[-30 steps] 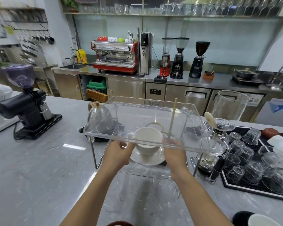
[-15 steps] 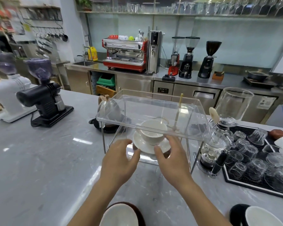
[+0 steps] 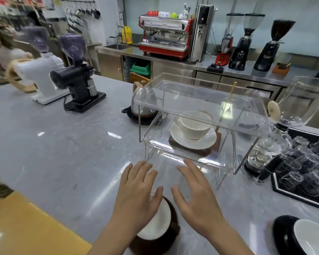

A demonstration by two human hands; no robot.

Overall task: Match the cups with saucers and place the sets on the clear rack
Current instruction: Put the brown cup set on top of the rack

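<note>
Rack (image 3: 201, 111) stands on grey marble counter (image 3: 63, 144) in café.

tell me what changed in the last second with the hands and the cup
Both hands, left and right, let go of the white cup and saucer and drew back toward the person, open and empty. The set stayed on the clear rack.

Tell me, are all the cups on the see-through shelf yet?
Not yet. One white cup sits on its white saucer on the clear rack's lower shelf. The left hand and right hand are open and empty. The brown cup and the black cup still wait on the counter.
</note>
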